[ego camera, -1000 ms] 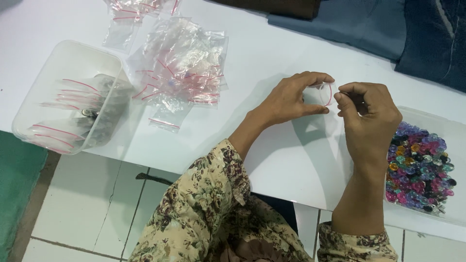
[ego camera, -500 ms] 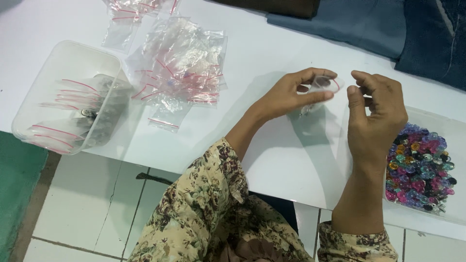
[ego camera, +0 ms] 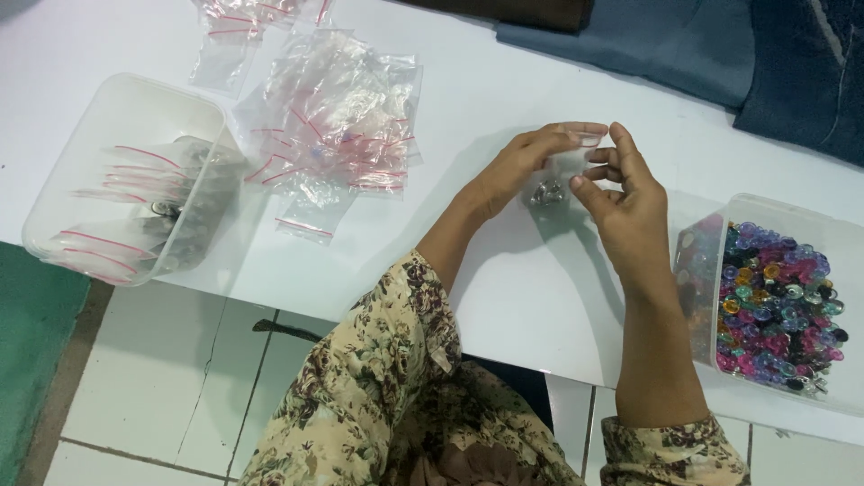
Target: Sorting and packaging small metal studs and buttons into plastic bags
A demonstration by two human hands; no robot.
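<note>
My left hand [ego camera: 517, 166] and right hand [ego camera: 630, 202] pinch a small bag [ego camera: 560, 171], seemingly unsealed; tilt it and beads could spill.

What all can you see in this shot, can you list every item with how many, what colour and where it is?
small zip bag: one, clear, with a few small dark pieces at its bottom, held between both hands above the table
loose zip bags: a pile, too many to count, clear with red seal strips, on the table left of the hands
left tub: one, clear plastic, at the table's left edge, holding filled zip bags
right tub: one, clear plastic, at the table's right edge, full of mixed-colour beads
table: one, white
cloth: folded, blue, far right of the table
floor tiles: white, below the table
sleeves: floral, beige and brown
left hand: pinches the bag's top
right hand: fingers at the bag's right side
</note>
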